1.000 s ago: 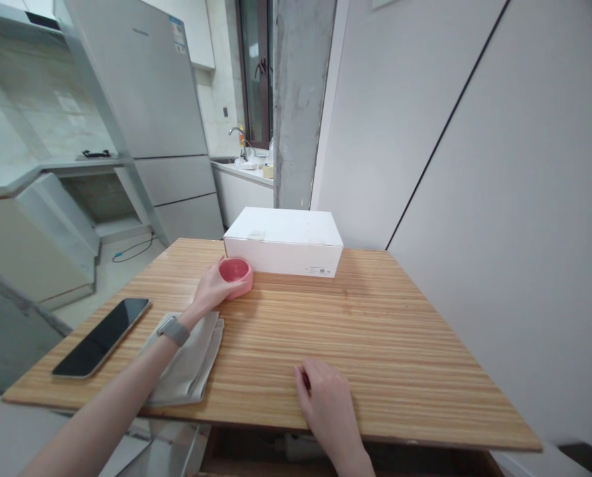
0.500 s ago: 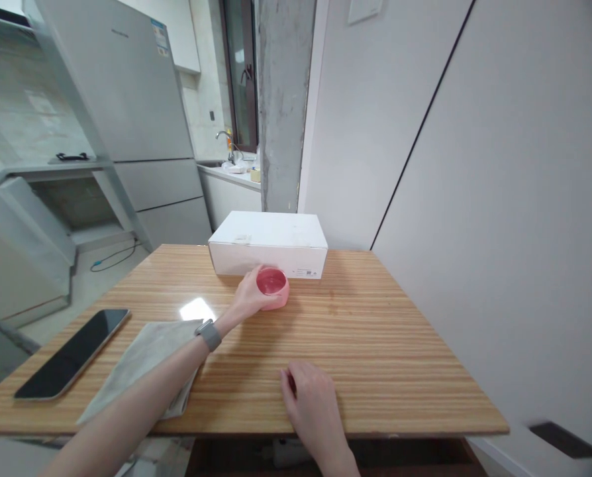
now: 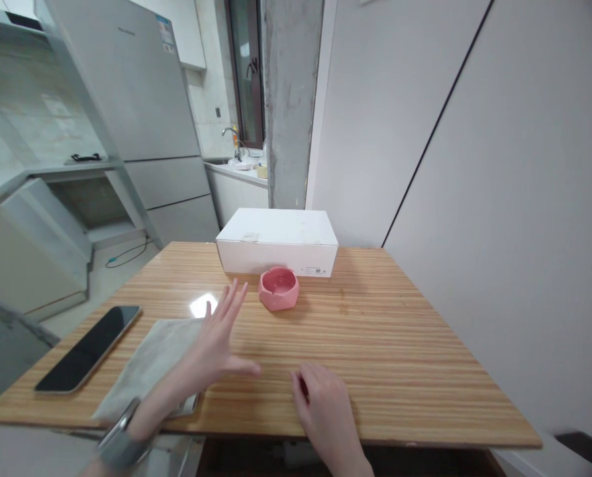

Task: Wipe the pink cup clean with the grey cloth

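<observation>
A pink, faceted ashtray with a notch in its rim stands upright on the wooden table, just in front of a white box. My left hand, a watch on its wrist, hangs over the table to the near left of the ashtray. Its fingers are spread and hold nothing. Below it lies a folded grey cloth, partly covered by my forearm. My right hand rests at the table's near edge with its fingers curled in, and no object shows in it.
A black phone lies at the left of the table. Beyond the table are a fridge, a sink counter and a concrete pillar. A white wall runs along the right side.
My left hand has let go of the ashtray and drawn back toward me, its fingers opening wide. The ashtray stays in front of the box. My right hand keeps its curled pose.
</observation>
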Available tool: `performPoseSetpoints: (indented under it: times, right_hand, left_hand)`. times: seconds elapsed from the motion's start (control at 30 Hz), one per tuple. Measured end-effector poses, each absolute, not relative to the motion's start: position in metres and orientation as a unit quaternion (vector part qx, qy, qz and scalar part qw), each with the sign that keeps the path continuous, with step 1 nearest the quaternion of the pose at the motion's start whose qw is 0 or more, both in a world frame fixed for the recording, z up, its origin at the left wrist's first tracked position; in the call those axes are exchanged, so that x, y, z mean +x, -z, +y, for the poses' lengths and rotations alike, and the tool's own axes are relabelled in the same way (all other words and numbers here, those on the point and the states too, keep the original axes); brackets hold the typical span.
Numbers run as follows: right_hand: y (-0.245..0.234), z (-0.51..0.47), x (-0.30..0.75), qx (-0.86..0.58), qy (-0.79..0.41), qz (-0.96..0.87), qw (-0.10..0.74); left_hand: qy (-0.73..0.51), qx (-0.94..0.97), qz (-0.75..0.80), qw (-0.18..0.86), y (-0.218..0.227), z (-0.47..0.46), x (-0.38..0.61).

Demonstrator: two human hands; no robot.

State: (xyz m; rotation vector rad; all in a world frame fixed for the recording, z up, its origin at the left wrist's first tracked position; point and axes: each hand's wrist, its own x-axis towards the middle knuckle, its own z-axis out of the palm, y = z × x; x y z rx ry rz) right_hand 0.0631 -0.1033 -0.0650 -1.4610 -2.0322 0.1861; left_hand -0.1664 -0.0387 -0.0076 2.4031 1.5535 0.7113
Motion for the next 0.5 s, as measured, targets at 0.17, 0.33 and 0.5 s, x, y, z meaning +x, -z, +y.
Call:
performPoseSetpoints:
  times: [0.17, 0.33, 0.5]
  right_hand:
    - [0.067, -0.103, 0.063, -0.553, -0.060, -0.773, 0.307]
    - [0.070, -0.100, 0.062, -0.554, -0.055, -0.767, 0.318]
    - [0.063, -0.107, 0.058, -0.553, -0.170, -0.722, 0.378]
  left_hand:
    - [-0.173, 0.803, 0.570, -0.018, 0.058, -0.112, -0.251]
    - [-0.152, 0.825, 0.539, -0.075, 0.095, -0.160, -0.286]
    - [-0.269, 0.704, 0.640, 0.148, 0.098, -0.176, -0.259]
